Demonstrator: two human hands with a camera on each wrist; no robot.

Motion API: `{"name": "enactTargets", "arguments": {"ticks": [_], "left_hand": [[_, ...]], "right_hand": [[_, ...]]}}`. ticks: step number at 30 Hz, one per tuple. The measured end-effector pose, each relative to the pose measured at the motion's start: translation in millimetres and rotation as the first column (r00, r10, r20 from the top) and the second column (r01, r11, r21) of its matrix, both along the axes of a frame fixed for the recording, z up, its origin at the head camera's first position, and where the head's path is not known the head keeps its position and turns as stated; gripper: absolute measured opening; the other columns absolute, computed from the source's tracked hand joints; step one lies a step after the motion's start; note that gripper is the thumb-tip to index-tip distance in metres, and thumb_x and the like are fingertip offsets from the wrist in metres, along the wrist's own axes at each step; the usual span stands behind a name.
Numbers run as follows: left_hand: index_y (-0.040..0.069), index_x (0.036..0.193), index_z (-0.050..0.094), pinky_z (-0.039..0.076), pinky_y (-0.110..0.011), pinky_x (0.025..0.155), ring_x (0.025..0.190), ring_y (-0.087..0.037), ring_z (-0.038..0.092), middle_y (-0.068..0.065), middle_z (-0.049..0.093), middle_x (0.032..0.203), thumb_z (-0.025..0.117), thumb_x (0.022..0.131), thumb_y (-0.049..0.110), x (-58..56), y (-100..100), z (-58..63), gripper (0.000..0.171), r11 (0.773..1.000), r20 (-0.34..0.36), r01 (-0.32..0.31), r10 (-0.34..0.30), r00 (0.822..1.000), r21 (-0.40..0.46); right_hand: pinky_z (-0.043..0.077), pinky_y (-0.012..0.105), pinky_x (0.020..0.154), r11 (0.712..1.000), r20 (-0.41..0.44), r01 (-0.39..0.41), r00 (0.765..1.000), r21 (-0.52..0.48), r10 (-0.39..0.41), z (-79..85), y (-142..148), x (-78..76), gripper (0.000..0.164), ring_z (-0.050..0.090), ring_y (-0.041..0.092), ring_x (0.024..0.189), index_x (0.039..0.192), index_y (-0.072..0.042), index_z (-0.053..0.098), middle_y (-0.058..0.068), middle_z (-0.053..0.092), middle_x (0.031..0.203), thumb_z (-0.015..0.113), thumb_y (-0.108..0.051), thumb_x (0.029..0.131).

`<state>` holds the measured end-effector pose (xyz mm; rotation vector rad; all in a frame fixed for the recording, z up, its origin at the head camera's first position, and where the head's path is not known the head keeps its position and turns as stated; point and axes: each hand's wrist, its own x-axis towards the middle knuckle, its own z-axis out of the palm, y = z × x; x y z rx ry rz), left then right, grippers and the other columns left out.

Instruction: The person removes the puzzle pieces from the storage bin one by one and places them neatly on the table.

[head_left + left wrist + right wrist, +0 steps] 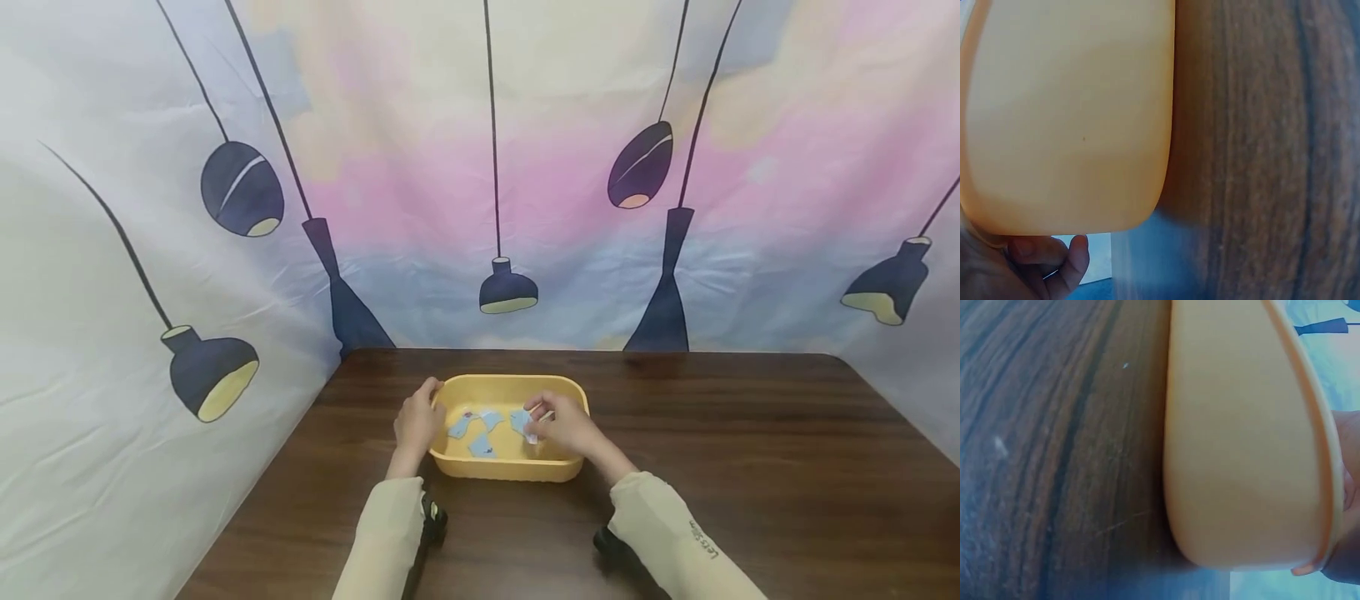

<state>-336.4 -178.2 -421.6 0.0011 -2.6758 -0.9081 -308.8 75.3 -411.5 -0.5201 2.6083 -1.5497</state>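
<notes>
A yellow plastic basin [506, 471] stands on the table with several flat, irregular light-blue pieces inside; small printed marks show on some. One piece [482, 447] lies near the front wall, another [459, 427] toward the left, and a third [491, 418] near the middle. At the basin's left end, my left hand [417, 423] grips the rim; its curled fingers [1069, 269] press near the wall in the left wrist view. My right hand [566, 425] reaches over the right side and pinches a light-blue piece [532, 437] low inside the basin. In the right wrist view the wall hides most of that hand.
The basin rests on a dark brown wooden table [750, 467]. Behind the table hangs a pastel cloth backdrop [570, 225] printed with dark lamps. Beige sleeves cover both forearms, with a black device strapped under each wrist.
</notes>
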Motion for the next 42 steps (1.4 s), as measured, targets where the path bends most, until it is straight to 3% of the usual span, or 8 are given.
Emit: {"name": "enactTargets", "arguments": {"ticks": [5,13,19,24,28,33,37,42], "left_hand": [[0.011,0.120,0.064,0.032,-0.028,0.047,0.053,-0.018,0.043,-0.017,0.070,0.084,0.056,0.087,0.004,-2.3,4,1.5,0.034,1.000,-0.010,0.015,-0.015,1.000,-0.008],[0.008,0.122,0.062,0.030,-0.026,0.047,0.048,-0.015,0.036,-0.012,0.055,0.062,0.055,0.087,0.001,-0.6,1,2.9,0.037,0.998,-0.005,0.048,-0.047,0.999,0.030],[0.005,0.122,0.061,0.034,-0.027,0.051,0.054,-0.017,0.043,-0.022,0.068,0.083,0.057,0.086,-0.001,0.0,-1,7.2,0.036,0.998,-0.012,0.062,-0.062,0.998,0.029],[0.004,0.123,0.061,0.035,-0.028,0.053,0.055,-0.019,0.044,-0.024,0.068,0.086,0.056,0.087,-0.001,-0.3,0,7.8,0.037,0.997,-0.011,0.071,-0.071,0.997,0.021],[0.004,0.122,0.061,0.036,-0.028,0.053,0.056,-0.020,0.046,-0.023,0.069,0.088,0.057,0.087,-0.001,-0.8,0,7.6,0.036,0.998,-0.014,0.069,-0.069,0.998,0.006],[0.004,0.121,0.061,0.040,-0.031,0.054,0.059,-0.022,0.050,-0.024,0.070,0.092,0.057,0.087,0.000,-1.9,1,6.9,0.035,0.997,-0.011,0.078,-0.078,0.997,-0.019],[0.004,0.121,0.061,0.046,-0.037,0.059,0.065,-0.025,0.057,-0.025,0.070,0.106,0.058,0.087,0.001,-2.4,0,7.9,0.035,0.995,-0.015,0.085,-0.086,0.996,-0.053],[0.005,0.122,0.060,0.045,-0.037,0.057,0.063,-0.026,0.055,-0.025,0.070,0.105,0.058,0.087,0.002,-3.4,-3,8.6,0.035,0.993,0.010,0.085,-0.085,0.996,-0.076]], "right_hand": [[0.056,0.035,0.069,0.998,0.066,0.000,0.998,-0.063,0.004,8.6,11,3.3,0.032,0.062,0.013,0.074,0.117,0.006,0.059,0.017,0.062,0.099,0.066,-0.008,0.089],[0.057,0.032,0.073,0.987,0.099,0.100,0.991,-0.124,-0.088,15.0,43,7.3,0.034,0.062,0.013,0.081,0.121,0.005,0.058,0.019,0.062,0.107,0.064,-0.009,0.091],[0.057,0.032,0.075,0.964,0.114,0.230,0.970,-0.136,-0.215,11.0,66,9.9,0.031,0.060,0.011,0.076,0.121,0.006,0.055,0.017,0.064,0.103,0.059,-0.010,0.095],[0.056,0.028,0.070,0.947,0.148,0.299,0.948,-0.114,-0.281,-1.2,83,8.7,0.030,0.060,0.010,0.072,0.119,0.010,0.052,0.017,0.062,0.099,0.057,-0.006,0.094],[0.056,0.028,0.066,0.961,0.185,0.269,0.949,-0.064,-0.254,-11.9,87,9.1,0.029,0.060,0.011,0.071,0.118,0.013,0.050,0.022,0.063,0.099,0.056,-0.002,0.093],[0.055,0.029,0.064,0.978,0.235,0.210,0.950,0.014,-0.207,-21.2,85,9.5,0.026,0.060,0.014,0.069,0.113,0.013,0.052,0.017,0.063,0.089,0.058,0.001,0.090],[0.053,0.029,0.061,0.976,0.207,0.197,0.955,0.094,-0.213,-23.5,84,8.5,0.023,0.061,0.015,0.068,0.107,0.011,0.055,0.013,0.062,0.082,0.062,0.000,0.087],[0.050,0.027,0.058,0.970,0.171,0.187,0.962,0.158,-0.213,-24.3,82,8.5,0.021,0.057,0.014,0.064,0.102,0.008,0.057,0.010,0.060,0.078,0.064,-0.002,0.085]]}}
